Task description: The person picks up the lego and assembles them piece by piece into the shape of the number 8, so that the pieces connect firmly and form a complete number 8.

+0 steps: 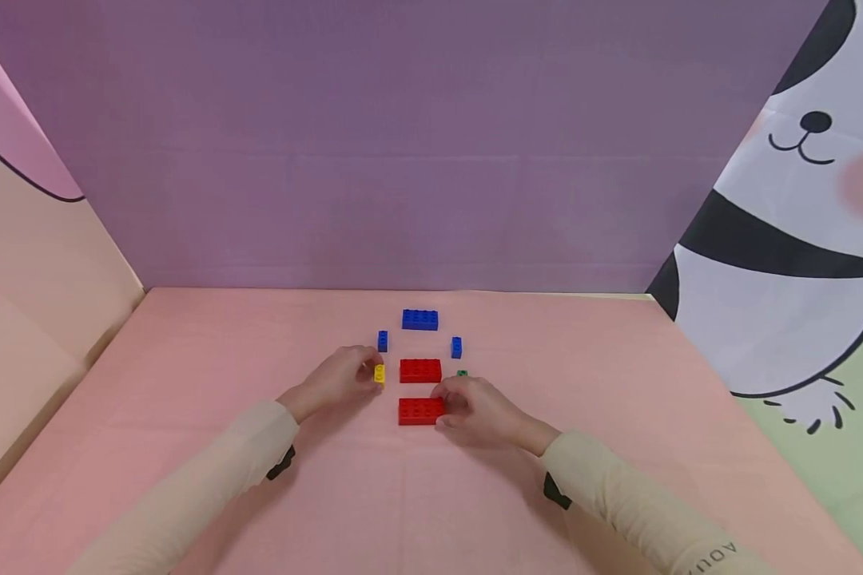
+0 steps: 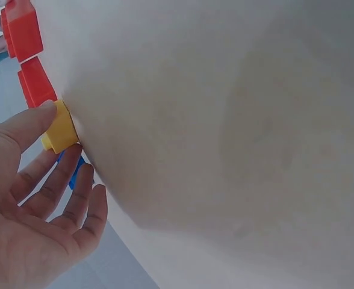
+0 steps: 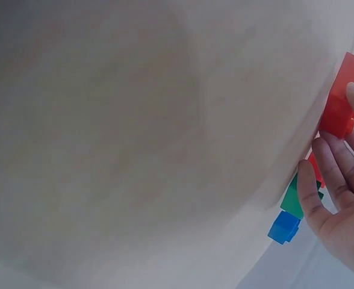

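Observation:
My left hand (image 1: 343, 375) pinches a small yellow brick (image 1: 379, 374) between thumb and fingers, left of the red bricks. The left wrist view shows the thumb on one end of this yellow brick (image 2: 61, 129) and fingertips at the other. With my right hand (image 1: 480, 407) I hold the nearer red brick (image 1: 419, 412) by its right end. In the right wrist view, the thumb lies on this red brick (image 3: 344, 99) and a fingertip touches its end. A second red brick (image 1: 420, 370) lies just behind it. Partly hidden behind my right hand is a green brick (image 1: 463, 373).
A larger blue brick (image 1: 420, 320) lies farthest back on the pink table cover (image 1: 244, 335). Two small blue bricks stand left (image 1: 383, 341) and right (image 1: 456, 347) in front of it. A purple backdrop (image 1: 403, 160) rises behind, and a panda-printed panel (image 1: 784, 319) stands at the right.

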A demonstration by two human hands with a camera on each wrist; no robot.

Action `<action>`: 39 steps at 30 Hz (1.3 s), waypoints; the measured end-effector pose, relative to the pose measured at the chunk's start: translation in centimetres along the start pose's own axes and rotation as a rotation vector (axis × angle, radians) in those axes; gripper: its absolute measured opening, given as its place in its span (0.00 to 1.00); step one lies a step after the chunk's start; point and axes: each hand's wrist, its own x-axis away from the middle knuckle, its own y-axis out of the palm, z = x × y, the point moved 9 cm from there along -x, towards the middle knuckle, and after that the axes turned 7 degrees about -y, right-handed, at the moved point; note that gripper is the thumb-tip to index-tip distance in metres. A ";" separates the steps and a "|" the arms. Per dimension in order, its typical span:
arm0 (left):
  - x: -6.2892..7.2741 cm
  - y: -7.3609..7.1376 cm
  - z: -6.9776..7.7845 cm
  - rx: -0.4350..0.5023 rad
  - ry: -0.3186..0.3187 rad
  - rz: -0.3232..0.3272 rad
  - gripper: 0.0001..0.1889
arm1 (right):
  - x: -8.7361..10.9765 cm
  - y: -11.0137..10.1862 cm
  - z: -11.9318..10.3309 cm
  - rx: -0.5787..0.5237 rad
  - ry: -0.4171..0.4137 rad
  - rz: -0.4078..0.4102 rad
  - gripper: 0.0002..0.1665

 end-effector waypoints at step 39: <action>2.9 -0.7 2.8 0.064 0.130 -0.003 0.18 | -0.1 0.1 0.1 -0.015 0.014 -0.008 0.20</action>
